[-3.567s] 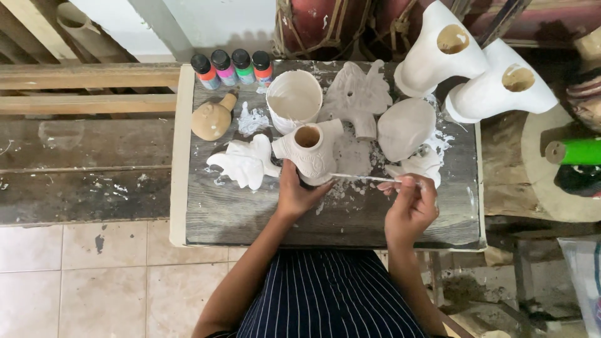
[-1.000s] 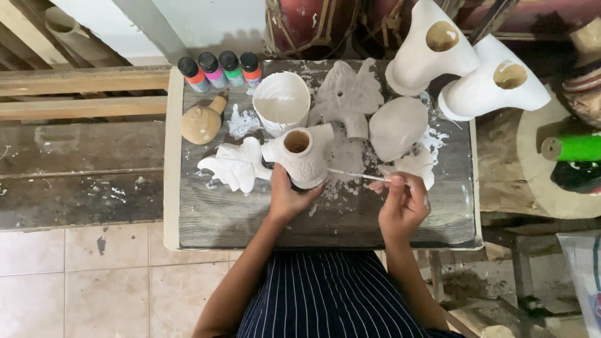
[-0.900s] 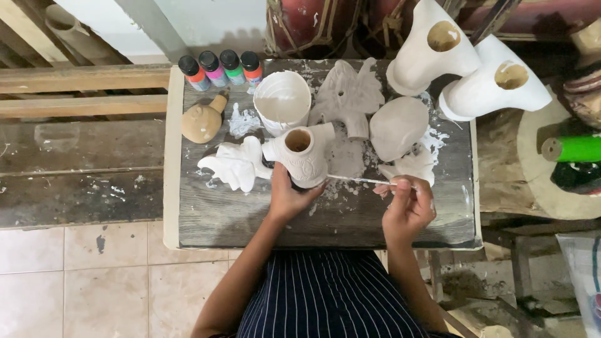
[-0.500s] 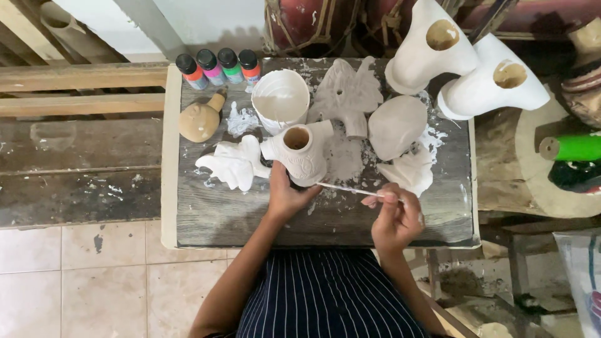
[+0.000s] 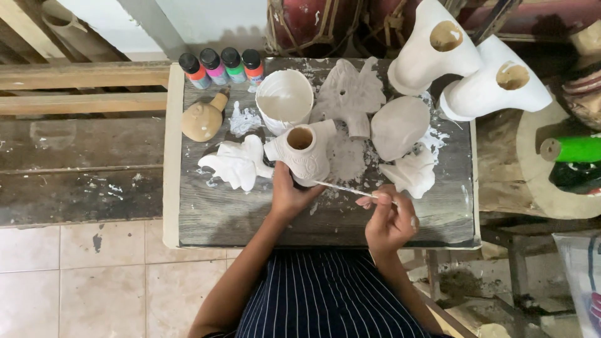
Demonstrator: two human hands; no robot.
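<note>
Right hand [image 5: 389,219] pinches a thin brush [image 5: 345,188], tip touching the near side of a small white vase [image 5: 303,152]. Left hand [image 5: 289,195] closed on the vase's base, steadying it on the bench [image 5: 206,216]. Beyond the vase: white cup [image 5: 284,100]. Farther back left: four paint bottles [image 5: 220,66].

The left hand [image 5: 289,195] hides the near side of the white vase [image 5: 302,152]. The brush [image 5: 345,188] tip touching it is too small to make out.
</note>
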